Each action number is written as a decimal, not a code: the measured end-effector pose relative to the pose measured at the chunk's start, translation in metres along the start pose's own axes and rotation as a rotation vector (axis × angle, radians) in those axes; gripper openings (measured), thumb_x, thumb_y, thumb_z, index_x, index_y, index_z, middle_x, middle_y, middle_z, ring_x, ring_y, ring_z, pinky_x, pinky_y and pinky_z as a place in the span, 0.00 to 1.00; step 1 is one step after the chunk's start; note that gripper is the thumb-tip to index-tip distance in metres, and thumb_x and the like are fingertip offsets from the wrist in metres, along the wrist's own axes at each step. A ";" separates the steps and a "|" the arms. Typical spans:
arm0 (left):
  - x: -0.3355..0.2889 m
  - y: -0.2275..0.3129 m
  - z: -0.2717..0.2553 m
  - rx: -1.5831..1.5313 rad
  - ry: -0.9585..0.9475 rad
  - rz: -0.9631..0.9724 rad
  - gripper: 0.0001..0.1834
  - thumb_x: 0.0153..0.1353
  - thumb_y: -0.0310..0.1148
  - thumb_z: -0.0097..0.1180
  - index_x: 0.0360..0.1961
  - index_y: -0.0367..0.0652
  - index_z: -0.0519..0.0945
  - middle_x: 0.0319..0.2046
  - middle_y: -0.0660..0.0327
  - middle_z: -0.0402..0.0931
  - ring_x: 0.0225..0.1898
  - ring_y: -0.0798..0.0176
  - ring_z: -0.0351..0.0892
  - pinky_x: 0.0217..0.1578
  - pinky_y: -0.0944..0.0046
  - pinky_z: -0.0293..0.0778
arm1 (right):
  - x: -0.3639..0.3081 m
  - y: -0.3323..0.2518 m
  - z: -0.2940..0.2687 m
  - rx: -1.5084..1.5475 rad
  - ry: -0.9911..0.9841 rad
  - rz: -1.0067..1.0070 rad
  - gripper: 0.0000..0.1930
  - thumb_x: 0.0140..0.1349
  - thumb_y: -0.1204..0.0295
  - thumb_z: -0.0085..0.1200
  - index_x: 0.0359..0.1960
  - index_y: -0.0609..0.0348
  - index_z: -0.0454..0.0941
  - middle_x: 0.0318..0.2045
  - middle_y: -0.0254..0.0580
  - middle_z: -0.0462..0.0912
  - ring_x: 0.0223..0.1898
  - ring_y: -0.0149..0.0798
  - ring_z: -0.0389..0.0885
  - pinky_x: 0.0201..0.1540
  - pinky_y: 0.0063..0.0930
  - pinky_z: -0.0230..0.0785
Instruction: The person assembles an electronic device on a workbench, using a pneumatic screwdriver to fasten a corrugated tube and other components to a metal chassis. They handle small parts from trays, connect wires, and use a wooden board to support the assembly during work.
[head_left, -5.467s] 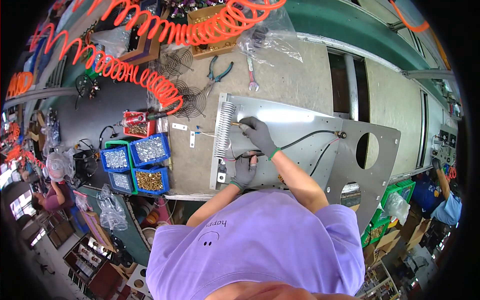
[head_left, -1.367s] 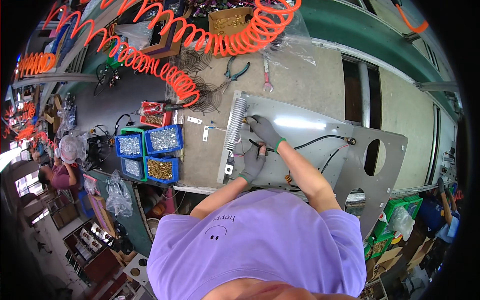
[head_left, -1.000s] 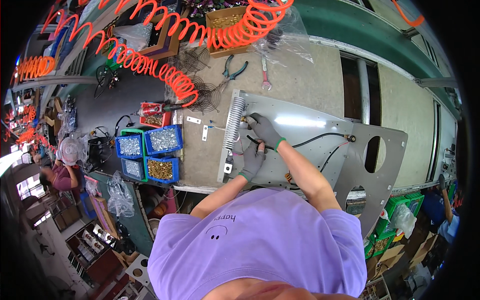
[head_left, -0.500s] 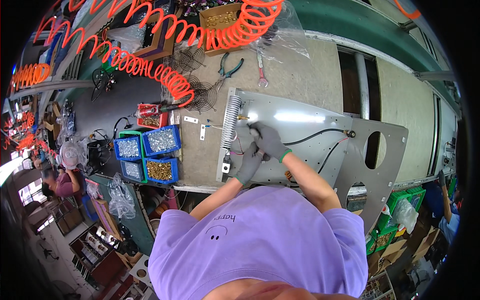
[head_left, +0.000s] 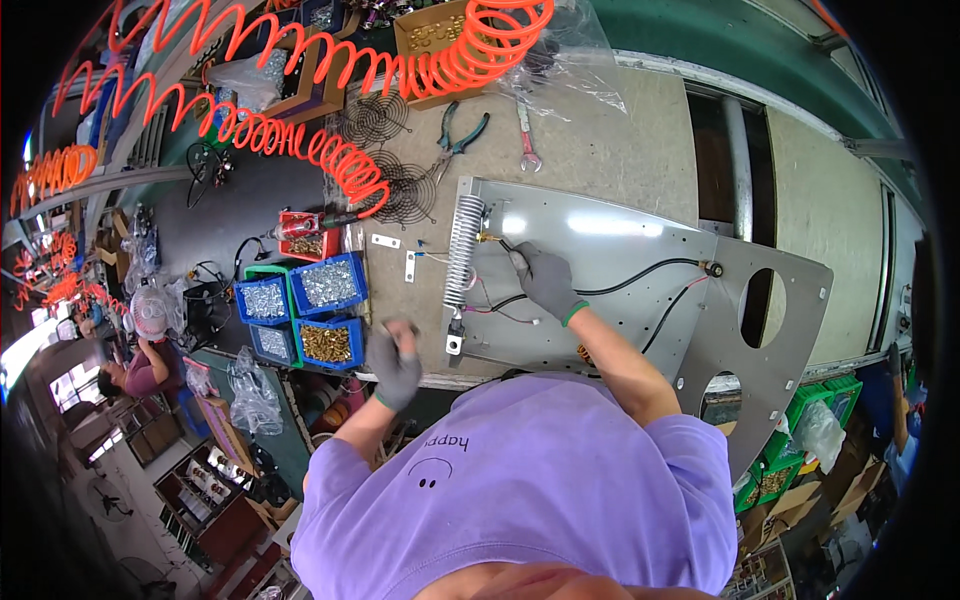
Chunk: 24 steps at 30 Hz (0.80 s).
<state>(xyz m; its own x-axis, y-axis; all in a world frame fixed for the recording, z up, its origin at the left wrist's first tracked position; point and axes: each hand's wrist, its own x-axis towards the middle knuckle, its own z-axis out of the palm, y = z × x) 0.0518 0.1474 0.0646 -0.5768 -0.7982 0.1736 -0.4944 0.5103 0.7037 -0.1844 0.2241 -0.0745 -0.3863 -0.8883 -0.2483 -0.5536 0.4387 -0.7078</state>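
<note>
My right hand [head_left: 548,280], in a grey glove, is closed around a black hose [head_left: 508,243] above a grey sheet-metal panel [head_left: 610,260]. The hose's left end meets a brass fitting [head_left: 486,237] beside a silver coil spring [head_left: 463,250] along the panel's left edge. More black hose [head_left: 640,268] runs from the hand's right side to a round connector [head_left: 712,268]. My left hand [head_left: 393,368], also gloved with bare fingertips, is off the panel by the blue bin of brass parts [head_left: 327,342]; motion blurs its fingers. Thin wires [head_left: 510,314] lie below the right hand.
Blue bins of silver screws [head_left: 330,283] and a red bin [head_left: 308,243] stand at left. Pliers [head_left: 456,143], a wrench [head_left: 528,140] and round wire guards [head_left: 400,190] lie beyond the panel. Orange coiled air hoses [head_left: 330,150] hang overhead. Co-workers show at both sides.
My left hand has let go near the hose and moved left and nearer, toward the bins. My right hand stays over the panel, and the hose end at the brass fitting shows more clearly.
</note>
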 end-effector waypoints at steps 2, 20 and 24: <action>0.032 -0.022 0.017 -0.094 0.131 -0.159 0.08 0.57 0.26 0.50 0.38 0.35 0.74 0.27 0.54 0.73 0.27 0.55 0.73 0.31 0.60 0.69 | -0.002 0.000 -0.001 0.048 0.059 -0.078 0.15 0.65 0.57 0.38 0.40 0.51 0.73 0.22 0.49 0.78 0.25 0.54 0.77 0.28 0.47 0.67; 0.088 -0.058 0.129 -0.127 -0.222 -0.160 0.24 0.59 0.26 0.46 0.58 0.36 0.61 0.35 0.65 0.69 0.31 0.72 0.68 0.32 0.71 0.69 | 0.010 0.002 0.020 0.122 0.212 -0.086 0.11 0.62 0.62 0.44 0.37 0.54 0.73 0.21 0.48 0.78 0.21 0.52 0.76 0.22 0.42 0.66; 0.080 -0.077 0.133 -0.059 -0.263 -0.112 0.24 0.59 0.30 0.50 0.56 0.37 0.61 0.32 0.66 0.67 0.29 0.74 0.67 0.31 0.73 0.68 | 0.010 0.001 0.032 0.119 0.285 -0.050 0.09 0.61 0.64 0.44 0.35 0.54 0.73 0.20 0.47 0.77 0.19 0.52 0.75 0.20 0.42 0.64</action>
<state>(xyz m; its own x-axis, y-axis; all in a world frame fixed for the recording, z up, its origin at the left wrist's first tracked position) -0.0427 0.0869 -0.0671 -0.6732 -0.7344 -0.0867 -0.5306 0.3981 0.7483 -0.1656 0.2116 -0.0990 -0.5613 -0.8271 -0.0282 -0.4934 0.3618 -0.7910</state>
